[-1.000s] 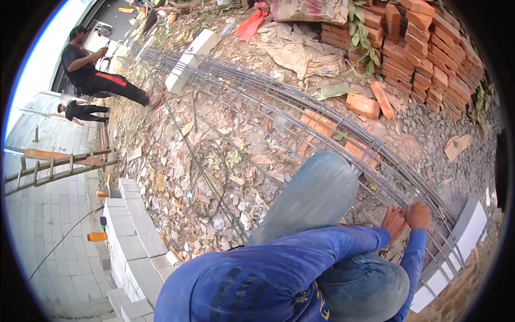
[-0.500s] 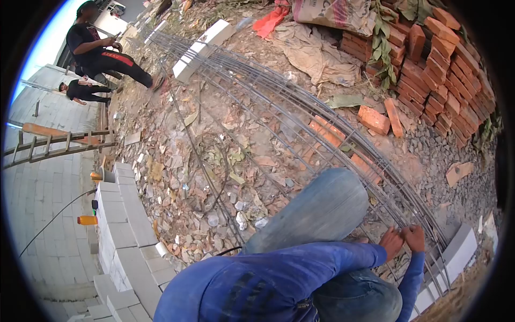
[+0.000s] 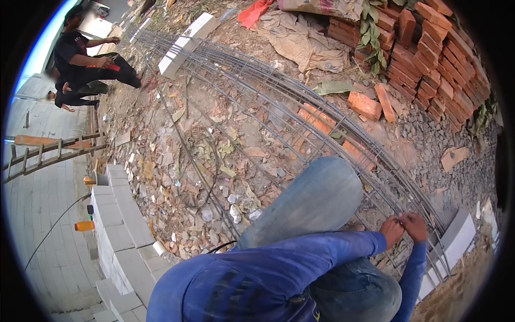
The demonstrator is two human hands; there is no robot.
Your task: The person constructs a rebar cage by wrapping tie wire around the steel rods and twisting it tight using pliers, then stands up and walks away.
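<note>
Approx 4 o'clock, L hand (image 3: 392, 232) & R hand (image 3: 415, 227) were kept fingertips-together at rebar (image 3: 399, 173), barely shifted, so same spot was prob. being worked; grip couldn't be made out.

Can't tell from here what's between left hand (image 3: 392, 232) and right hand (image 3: 414, 227), too tiny. Knee (image 3: 330, 196) hides some rebar (image 3: 351, 124), sack's (image 3: 327, 7) cut off up top.
</note>
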